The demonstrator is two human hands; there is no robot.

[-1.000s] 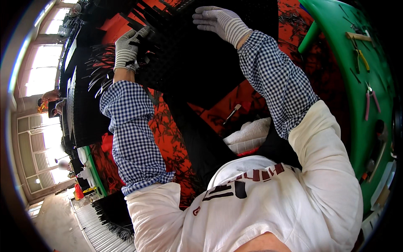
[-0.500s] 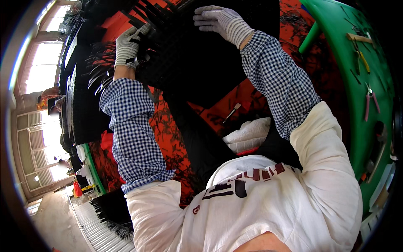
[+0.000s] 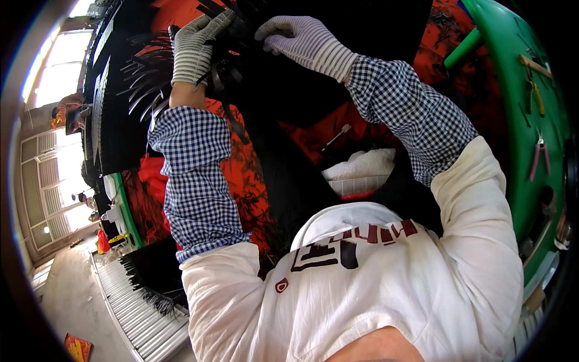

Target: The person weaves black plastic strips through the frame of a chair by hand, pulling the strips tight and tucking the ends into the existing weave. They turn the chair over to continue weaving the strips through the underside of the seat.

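My left hand (image 3: 194, 51), in a striped white-and-grey knit glove, lies among loose black strips (image 3: 145, 75) at the edge of black woven work. Its thumb and fingers are stretched out and look apart, with a short dark strip across the glove. My right hand (image 3: 304, 45), gloved alike, hovers by the large black panel (image 3: 313, 96). Its fingers are loosely curled, and I see nothing in them. Whether the fingertips touch the panel is too dark to tell.
Black scraps litter the red floor covering (image 3: 241, 175). A small light-handled tool (image 3: 336, 137) lies there, near a white cloth (image 3: 362, 164). On the right, a green table (image 3: 512, 114) bears yellow-handled pliers (image 3: 535, 96) and pink-handled pliers (image 3: 540, 158). Metal slats (image 3: 136, 308) lie at lower left.
My left hand has shifted slightly right, its thumb now stretched upward. My right hand has moved left and a little down, toward the left, and its fingers have curled from a flatter pose.
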